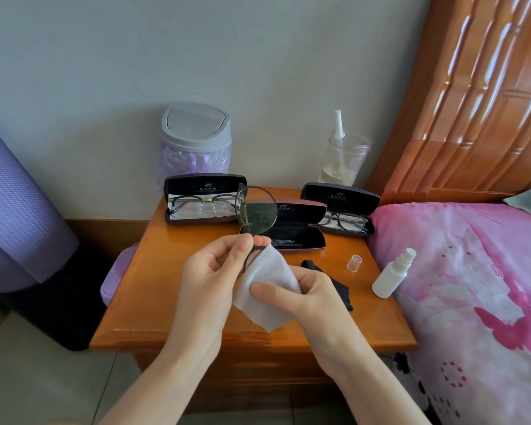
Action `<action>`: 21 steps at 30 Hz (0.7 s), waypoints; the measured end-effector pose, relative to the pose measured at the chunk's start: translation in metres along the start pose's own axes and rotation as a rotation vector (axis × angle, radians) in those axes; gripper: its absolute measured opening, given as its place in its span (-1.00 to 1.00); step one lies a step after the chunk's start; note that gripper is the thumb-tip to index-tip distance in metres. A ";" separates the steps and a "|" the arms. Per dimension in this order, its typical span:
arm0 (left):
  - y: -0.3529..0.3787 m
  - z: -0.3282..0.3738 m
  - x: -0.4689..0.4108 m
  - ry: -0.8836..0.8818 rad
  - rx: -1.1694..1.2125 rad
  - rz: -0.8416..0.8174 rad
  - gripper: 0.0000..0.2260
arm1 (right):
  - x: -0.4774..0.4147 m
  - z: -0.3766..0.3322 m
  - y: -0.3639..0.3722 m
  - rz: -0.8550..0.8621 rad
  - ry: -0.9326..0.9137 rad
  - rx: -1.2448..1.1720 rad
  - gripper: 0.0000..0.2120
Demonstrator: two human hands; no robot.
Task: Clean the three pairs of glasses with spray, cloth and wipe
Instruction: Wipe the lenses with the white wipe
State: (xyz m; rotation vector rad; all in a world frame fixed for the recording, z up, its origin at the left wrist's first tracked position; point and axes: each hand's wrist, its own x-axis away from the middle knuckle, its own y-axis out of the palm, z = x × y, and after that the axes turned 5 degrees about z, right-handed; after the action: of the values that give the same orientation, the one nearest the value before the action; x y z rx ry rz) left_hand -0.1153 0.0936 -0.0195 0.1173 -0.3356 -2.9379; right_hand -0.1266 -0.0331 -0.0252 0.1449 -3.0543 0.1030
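The glasses (256, 211) stand up at the desk's (154, 302) middle, pinched in the left hand (210, 271). At four o'clock, the right hand (307, 294) squeezes the wipe (265, 289), probably on a lens. Hard rubbing could bend them.

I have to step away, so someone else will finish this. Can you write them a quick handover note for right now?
Left hand: pinches the round thin-framed glasses upright.
Right hand: holds the white wipe over their lower lens.
On the orange wooden nightstand: two dark-framed pairs lie in open cases, left and right; the middle pink case is empty. Black cloth, clear cap, uncapped white spray bottle at right.
Left: finish this pair; whether the other two are cleaned can't be told.
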 end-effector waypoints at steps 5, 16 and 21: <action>0.004 -0.002 0.004 0.031 -0.038 -0.020 -0.80 | -0.004 0.005 0.007 0.101 0.039 -0.140 -0.74; 0.005 -0.002 0.003 0.032 -0.031 -0.048 -0.83 | -0.002 0.005 0.013 0.242 0.099 -0.346 -0.73; 0.003 -0.004 0.000 -0.008 0.021 -0.055 -0.80 | 0.002 0.004 0.007 0.286 0.079 -0.338 -0.64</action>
State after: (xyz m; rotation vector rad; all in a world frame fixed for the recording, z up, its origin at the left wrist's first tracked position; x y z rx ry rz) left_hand -0.1147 0.0901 -0.0227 0.1194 -0.3695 -2.9907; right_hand -0.1298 -0.0266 -0.0296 -0.3089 -2.9364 -0.3789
